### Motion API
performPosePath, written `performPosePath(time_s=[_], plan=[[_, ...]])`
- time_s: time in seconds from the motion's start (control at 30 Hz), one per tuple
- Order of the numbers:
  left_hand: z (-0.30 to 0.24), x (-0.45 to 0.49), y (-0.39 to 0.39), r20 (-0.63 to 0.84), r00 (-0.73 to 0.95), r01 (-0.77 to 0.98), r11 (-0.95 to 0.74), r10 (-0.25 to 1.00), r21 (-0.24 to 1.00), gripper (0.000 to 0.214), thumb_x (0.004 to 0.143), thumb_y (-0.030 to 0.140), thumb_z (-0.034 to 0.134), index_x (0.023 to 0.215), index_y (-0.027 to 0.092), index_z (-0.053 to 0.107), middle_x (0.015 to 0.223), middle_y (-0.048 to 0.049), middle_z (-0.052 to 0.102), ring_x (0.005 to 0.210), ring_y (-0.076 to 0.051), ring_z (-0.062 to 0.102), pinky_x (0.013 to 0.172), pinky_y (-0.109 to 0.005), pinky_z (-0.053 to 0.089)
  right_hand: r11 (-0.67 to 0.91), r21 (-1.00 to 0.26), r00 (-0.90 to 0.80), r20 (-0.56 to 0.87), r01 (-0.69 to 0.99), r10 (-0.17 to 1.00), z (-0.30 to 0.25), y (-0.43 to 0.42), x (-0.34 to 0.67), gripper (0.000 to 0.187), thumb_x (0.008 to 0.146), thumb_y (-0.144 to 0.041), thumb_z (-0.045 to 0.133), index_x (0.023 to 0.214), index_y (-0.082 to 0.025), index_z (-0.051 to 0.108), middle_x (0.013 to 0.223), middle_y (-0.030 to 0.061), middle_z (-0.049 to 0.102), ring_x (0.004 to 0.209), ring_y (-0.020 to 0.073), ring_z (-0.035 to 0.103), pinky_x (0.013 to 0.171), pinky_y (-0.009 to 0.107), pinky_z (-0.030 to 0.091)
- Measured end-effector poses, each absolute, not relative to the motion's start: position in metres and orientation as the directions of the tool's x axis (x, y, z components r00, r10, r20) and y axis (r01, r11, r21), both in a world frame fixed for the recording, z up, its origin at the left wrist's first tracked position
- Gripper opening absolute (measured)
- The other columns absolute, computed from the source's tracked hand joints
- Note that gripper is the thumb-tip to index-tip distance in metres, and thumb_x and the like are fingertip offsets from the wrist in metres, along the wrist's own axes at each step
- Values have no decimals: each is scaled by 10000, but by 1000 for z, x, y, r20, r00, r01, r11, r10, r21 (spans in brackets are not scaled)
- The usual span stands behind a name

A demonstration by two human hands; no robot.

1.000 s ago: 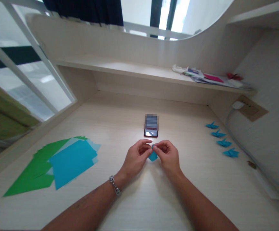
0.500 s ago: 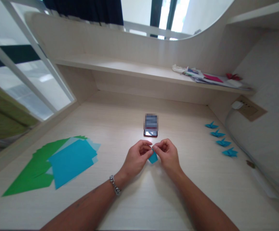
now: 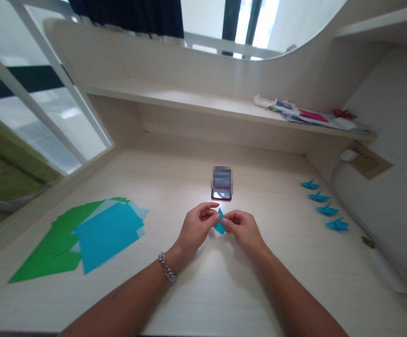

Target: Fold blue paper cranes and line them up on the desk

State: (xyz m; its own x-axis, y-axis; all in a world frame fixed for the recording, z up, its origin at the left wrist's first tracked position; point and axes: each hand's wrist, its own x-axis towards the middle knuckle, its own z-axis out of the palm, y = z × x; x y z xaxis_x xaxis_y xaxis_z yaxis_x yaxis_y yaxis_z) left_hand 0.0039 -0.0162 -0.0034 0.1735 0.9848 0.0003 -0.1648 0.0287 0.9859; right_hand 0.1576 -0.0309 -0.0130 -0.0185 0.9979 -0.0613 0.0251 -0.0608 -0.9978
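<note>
A small folded piece of blue paper (image 3: 220,226) is pinched between my two hands, just in front of the phone, with a narrow point of it sticking up. My left hand (image 3: 196,228) grips its left side between thumb and fingers. On the right side, my right hand (image 3: 243,230) presses the paper with thumb and fingertip. My fingers cover part of the folds. Several folded blue paper cranes (image 3: 337,224) stand in a row at the right of the desk.
A phone (image 3: 222,183) lies on the desk (image 3: 175,164) beyond my hands. Blue paper sheets (image 3: 110,234) overlap green sheets (image 3: 45,255) at the left. Papers (image 3: 312,115) rest on the shelf. A cable (image 3: 351,206) runs from the wall socket (image 3: 370,159) along the right side.
The blue paper has turned a little between my fingers, and its upper point now shows above them. My right hand's fingertips have moved slightly lower. The view has shifted slightly.
</note>
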Motion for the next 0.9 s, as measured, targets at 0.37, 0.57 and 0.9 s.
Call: performPosePath(time_s=[0.37,0.57,0.9], plan=[[-7,0,-16,64,174,102,-83,983,991,195,784,323,670,785,131,707,748,-64,695,679,-160,602,624,-264,467,-72,-988,-44,-79,140,996,-14,-32,156,208,716,-353,694,694,-150,658,590,5,617,537,125,520,516,241,385],[0,3,-18,-49,324,40,38,945,998,229,777,346,672,796,120,702,663,-62,682,599,-159,604,579,-264,460,-33,-991,72,-24,132,997,-8,-32,160,235,727,-380,687,686,-151,656,550,-12,574,514,119,481,504,242,364],[-1,3,-18,-1,211,40,-7,978,999,168,766,303,669,757,137,687,626,-38,657,539,-139,564,521,-248,423,-81,-996,-20,-80,-31,997,-9,-33,154,302,623,-372,792,786,-153,663,624,2,641,547,127,551,537,247,413]])
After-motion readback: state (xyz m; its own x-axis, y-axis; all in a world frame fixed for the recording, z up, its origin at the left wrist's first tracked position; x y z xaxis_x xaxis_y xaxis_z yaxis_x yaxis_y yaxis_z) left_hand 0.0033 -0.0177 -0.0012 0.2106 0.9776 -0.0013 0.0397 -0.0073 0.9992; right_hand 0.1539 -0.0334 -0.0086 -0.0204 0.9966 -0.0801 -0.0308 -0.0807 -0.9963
